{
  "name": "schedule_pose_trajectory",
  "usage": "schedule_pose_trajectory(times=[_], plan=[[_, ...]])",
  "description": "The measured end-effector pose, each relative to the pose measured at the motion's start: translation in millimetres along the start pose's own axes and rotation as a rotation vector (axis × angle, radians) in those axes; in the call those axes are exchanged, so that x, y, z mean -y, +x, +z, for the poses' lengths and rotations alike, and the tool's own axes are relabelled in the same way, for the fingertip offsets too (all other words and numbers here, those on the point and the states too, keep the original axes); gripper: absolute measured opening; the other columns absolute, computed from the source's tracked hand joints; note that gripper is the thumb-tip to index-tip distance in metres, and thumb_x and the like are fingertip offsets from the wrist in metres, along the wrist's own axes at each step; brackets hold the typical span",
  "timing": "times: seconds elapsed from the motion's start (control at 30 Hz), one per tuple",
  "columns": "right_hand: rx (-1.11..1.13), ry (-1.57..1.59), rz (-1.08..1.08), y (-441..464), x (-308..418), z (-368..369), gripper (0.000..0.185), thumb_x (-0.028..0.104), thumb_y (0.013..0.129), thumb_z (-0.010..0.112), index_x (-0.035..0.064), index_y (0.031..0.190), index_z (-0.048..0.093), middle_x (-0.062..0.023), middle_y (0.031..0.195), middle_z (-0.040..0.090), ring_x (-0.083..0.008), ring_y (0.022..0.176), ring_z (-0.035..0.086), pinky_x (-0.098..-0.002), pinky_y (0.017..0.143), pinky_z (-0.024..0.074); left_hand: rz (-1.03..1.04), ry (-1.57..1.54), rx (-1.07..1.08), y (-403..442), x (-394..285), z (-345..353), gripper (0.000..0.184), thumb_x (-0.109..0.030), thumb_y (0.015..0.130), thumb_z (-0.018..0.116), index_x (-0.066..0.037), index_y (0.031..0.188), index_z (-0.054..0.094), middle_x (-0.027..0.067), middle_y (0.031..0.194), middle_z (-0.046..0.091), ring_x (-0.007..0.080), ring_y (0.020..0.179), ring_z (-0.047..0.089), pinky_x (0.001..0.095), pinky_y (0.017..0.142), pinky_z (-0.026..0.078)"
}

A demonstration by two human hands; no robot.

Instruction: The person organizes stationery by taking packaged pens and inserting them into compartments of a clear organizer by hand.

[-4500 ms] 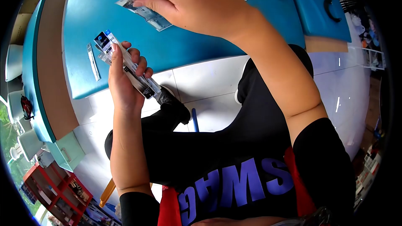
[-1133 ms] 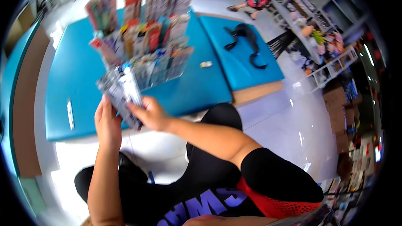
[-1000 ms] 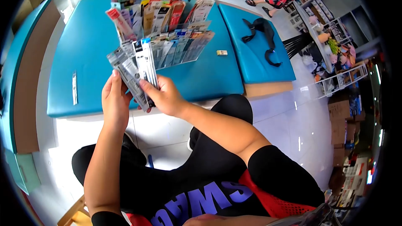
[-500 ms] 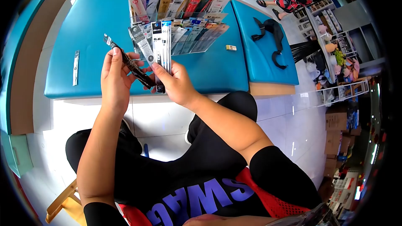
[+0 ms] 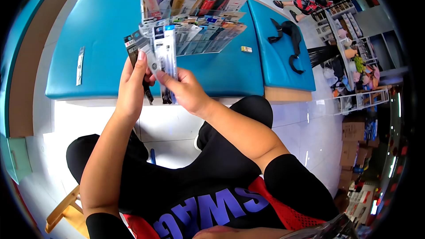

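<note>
My left hand [image 5: 132, 86] is closed around dark slim packets [image 5: 132, 49], which stand nearly upright in it. My right hand [image 5: 188, 92] pinches clear slim packets that look like pen refills [image 5: 164, 53], with its thumb across their lower part. Between the hands a grey packet [image 5: 144, 46] leans to the left against the dark ones; both thumbs are close to it. Just behind the held packets stands a clear display rack [image 5: 203, 48] full of similar slim packets.
A single slim packet [image 5: 80, 66] lies at the left of the blue padded table [image 5: 102, 13]. Right of the rack is a small box [image 5: 246, 49]. A black strap [image 5: 291, 40] rests on the adjoining blue pad. Another person's legs [image 5: 305, 4] and shelves show at the upper right.
My left hand has moved right, up against the packets in my right hand. The dark packets have turned from a slant to nearly upright, and the grey packet now lies against them.
</note>
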State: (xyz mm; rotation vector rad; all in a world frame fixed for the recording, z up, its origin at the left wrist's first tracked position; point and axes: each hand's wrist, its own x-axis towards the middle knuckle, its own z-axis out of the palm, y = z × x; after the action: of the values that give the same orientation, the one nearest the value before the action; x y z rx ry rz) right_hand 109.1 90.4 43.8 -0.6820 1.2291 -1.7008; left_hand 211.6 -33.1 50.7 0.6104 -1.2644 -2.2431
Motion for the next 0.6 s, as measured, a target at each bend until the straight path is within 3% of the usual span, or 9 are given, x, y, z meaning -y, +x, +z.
schedule_pose_trajectory(times=[0.03,0.07,0.1,0.17,0.2,0.23,0.37,0.47,0.6], plan=[[-0.020,0.016,-0.008,3,-15,-1,0.027,0.027,0.107,0.066,0.0038,0.118,0.075,0.0015,0.093,0.070,-0.0026,0.078,0.056,-0.0225,0.069,0.0454,-0.004,0.063,-0.039,-7,-6,8,0.027,-0.037,0.111,0.056,-0.011,0.118,0.062,-0.0056,0.089,0.056,0.0059,0.078,0.048,0.0235,0.069,0.040],[0.023,-0.041,0.072,4,-28,-13,0.025,0.027,0.107,0.066,0.0054,0.114,0.076,0.0065,0.081,0.064,-0.0006,0.067,0.049,-0.0217,0.058,0.0388,-0.014,0.052,-0.038,-4,1,3,0.035,-0.038,0.111,0.056,-0.007,0.125,0.065,-0.0023,0.098,0.062,0.0093,0.089,0.057,0.0265,0.081,0.046],[0.002,0.011,0.057,6,-35,-9,0.023,0.028,0.107,0.065,0.0073,0.111,0.076,0.0096,0.074,0.058,0.0003,0.061,0.044,-0.0219,0.053,0.0328,-0.032,0.065,-0.002,4,14,-11,0.033,-0.036,0.111,0.056,-0.007,0.122,0.065,-0.0007,0.103,0.066,0.0093,0.091,0.059,0.0263,0.080,0.047],[0.073,-0.110,0.076,6,-33,-11,0.024,0.029,0.110,0.061,0.0091,0.111,0.074,0.0087,0.083,0.062,-0.0002,0.066,0.048,-0.0214,0.057,0.0386,-0.025,0.070,0.012,6,20,-21,0.031,-0.036,0.111,0.055,-0.007,0.118,0.065,-0.0024,0.096,0.064,0.0069,0.084,0.057,0.0237,0.073,0.045],[0.061,-0.177,0.076,3,-18,-4,0.026,0.029,0.111,0.059,0.0085,0.109,0.074,0.0072,0.088,0.064,-0.0017,0.073,0.051,-0.0230,0.064,0.0429,-0.005,0.102,-0.034,0,11,-10,0.034,-0.040,0.112,0.053,-0.008,0.108,0.065,-0.0055,0.086,0.058,0.0039,0.076,0.048,0.0233,0.066,0.037],[0.060,-0.155,0.004,10,-36,-6,0.026,0.028,0.110,0.059,0.0056,0.108,0.073,0.0043,0.088,0.064,-0.0039,0.076,0.052,-0.0253,0.066,0.0436,0.009,0.120,-0.016,3,18,-23,0.038,-0.042,0.112,0.051,-0.007,0.110,0.066,-0.0058,0.085,0.057,0.0037,0.074,0.045,0.0231,0.065,0.036],[0.010,-0.147,-0.144,1,-4,8,0.026,0.023,0.110,0.054,0.0011,0.118,0.066,0.0038,0.086,0.060,-0.0056,0.074,0.049,-0.0276,0.063,0.0422,0.082,0.185,-0.020,-1,5,-17,0.045,-0.043,0.113,0.049,-0.002,0.119,0.065,0.0000,0.095,0.065,0.0071,0.086,0.058,0.0241,0.076,0.046],[-0.044,-0.270,-0.105,11,-25,-10,0.026,0.025,0.110,0.055,0.0015,0.114,0.065,0.0017,0.085,0.059,-0.0062,0.074,0.049,-0.0281,0.061,0.0415,0.088,0.150,-0.141,-3,-3,-8,0.041,-0.044,0.113,0.047,-0.006,0.123,0.060,0.0045,0.094,0.066,0.0113,0.079,0.060,0.0267,0.071,0.050],[-0.097,-0.217,-0.132,10,-20,-9,0.031,0.025,0.109,0.055,0.0023,0.130,0.055,-0.0020,0.093,0.061,-0.0078,0.073,0.050,-0.0301,0.060,0.0428,0.082,0.060,-0.089,2,-3,-22,0.038,-0.046,0.113,0.045,-0.008,0.116,0.053,0.0013,0.080,0.050,0.0122,0.068,0.055,0.0318,0.065,0.053]])
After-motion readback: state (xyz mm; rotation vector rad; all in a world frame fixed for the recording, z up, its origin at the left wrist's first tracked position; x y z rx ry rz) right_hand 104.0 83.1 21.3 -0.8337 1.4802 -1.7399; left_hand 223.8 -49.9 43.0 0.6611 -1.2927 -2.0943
